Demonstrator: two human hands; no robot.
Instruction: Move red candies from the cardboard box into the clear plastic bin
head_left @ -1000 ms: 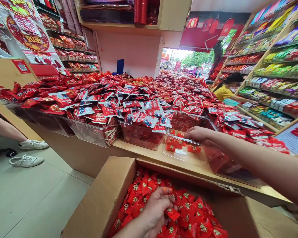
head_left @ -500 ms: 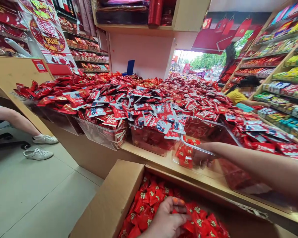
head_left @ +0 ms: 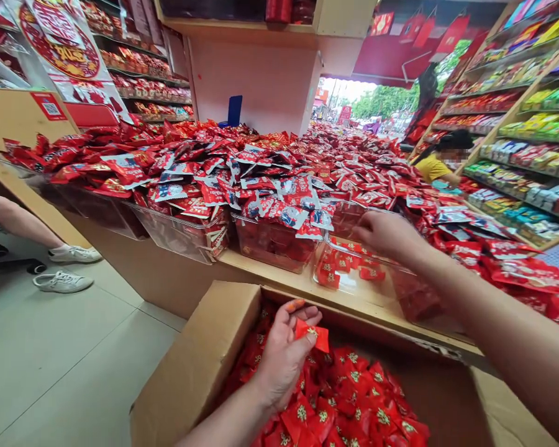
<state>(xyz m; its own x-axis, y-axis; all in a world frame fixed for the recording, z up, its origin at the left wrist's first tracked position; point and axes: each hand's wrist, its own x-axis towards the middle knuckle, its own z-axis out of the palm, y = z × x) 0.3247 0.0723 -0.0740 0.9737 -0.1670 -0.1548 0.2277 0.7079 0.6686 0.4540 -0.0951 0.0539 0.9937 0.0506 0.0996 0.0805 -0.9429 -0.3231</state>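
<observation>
My left hand (head_left: pixel 286 354) is over the open cardboard box (head_left: pixel 195 347), its thumb pressing a red packet (head_left: pixel 321 338) with gold print against the fingers. Many similar red packets (head_left: pixel 354 397) fill the box beneath it. Above the clear plastic bin (head_left: pixel 386 288) on the wooden ledge, my right hand (head_left: pixel 384 234) has its fingers curled together; whatever they may hold is hidden. Several red packets (head_left: pixel 342 262) lie inside that bin, mostly at its left side.
Heaped bins of red and white packets (head_left: pixel 279 202) stretch across the display. A person in yellow (head_left: pixel 432 169) is at the right, near tall shelves (head_left: pixel 531 143). At the left, someone's leg and white shoes (head_left: pixel 64 281) show on the tiled floor.
My left hand has risen from the pile with a packet. My right hand has lifted out of the clear bin, where packets now lie more spread out. The camera view has shifted slightly.
</observation>
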